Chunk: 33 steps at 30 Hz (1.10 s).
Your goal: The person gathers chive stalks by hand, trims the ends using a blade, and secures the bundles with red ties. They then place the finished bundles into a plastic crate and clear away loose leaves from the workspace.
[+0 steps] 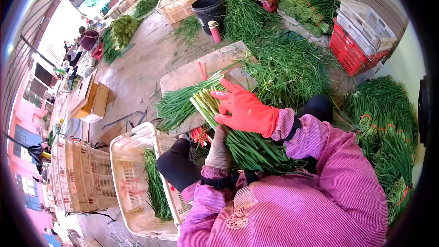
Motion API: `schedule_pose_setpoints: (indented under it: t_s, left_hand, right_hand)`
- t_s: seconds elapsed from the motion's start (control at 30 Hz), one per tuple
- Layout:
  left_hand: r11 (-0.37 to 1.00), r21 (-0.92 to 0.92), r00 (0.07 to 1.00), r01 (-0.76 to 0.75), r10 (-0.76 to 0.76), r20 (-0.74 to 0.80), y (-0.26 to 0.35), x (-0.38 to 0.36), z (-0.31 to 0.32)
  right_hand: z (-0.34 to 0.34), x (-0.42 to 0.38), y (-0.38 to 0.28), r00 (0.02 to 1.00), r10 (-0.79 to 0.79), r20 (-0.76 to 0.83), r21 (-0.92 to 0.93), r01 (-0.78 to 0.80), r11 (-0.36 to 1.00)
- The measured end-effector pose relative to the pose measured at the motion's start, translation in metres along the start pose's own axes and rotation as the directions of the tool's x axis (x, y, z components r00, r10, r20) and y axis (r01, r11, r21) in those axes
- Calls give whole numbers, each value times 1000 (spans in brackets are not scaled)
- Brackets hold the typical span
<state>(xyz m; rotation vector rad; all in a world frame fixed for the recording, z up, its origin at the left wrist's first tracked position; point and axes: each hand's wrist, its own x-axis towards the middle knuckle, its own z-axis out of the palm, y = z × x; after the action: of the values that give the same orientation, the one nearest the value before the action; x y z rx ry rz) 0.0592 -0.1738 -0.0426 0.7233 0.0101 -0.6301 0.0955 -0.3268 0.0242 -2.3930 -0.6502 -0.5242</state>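
A bundle of green stalks with pale ends [256,151] lies slanting across the person's lap. My left hand [218,150], in a beige knitted glove, is wrapped round the bundle from the near side; its fingertips are hidden. Over the bundle's pale ends rests my right hand [247,110], in a red rubber glove, its fingers apart. Just beyond, loose green stalks [180,105] lie on a wooden board [183,75] with a red strip. More red strips [200,136] show below the board.
A white crate [120,178] with some greens stands at the left, beside stacked crates [87,174]. Ahead are a black bucket [208,10], a pink bottle [214,32] and a large heap of greens [292,64]. Tied bundles [384,132] lie at the right, near red [350,48] and white crates.
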Motion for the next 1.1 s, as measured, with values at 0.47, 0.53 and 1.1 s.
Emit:
schedule_pose_setpoints:
  t_s: [0.47, 0.53, 1.1]
  left_hand:
    - [997, 36, 991, 71, -67, -114, -2, -6, 2]
    - [997, 21, 989, 79, -76, -125, -1, -5, 8]
    - [990, 47, 986, 135, -130, -101, -9, -3, 7]
  right_hand:
    - [-66, 40, 55, 918, 104, -384, -320, -237, 917]
    - [-68, 33, 26, 926, 342, -157, 167, -316, 934]
    - [-21, 24, 23, 672, 283, 684, 555, -731, 396]
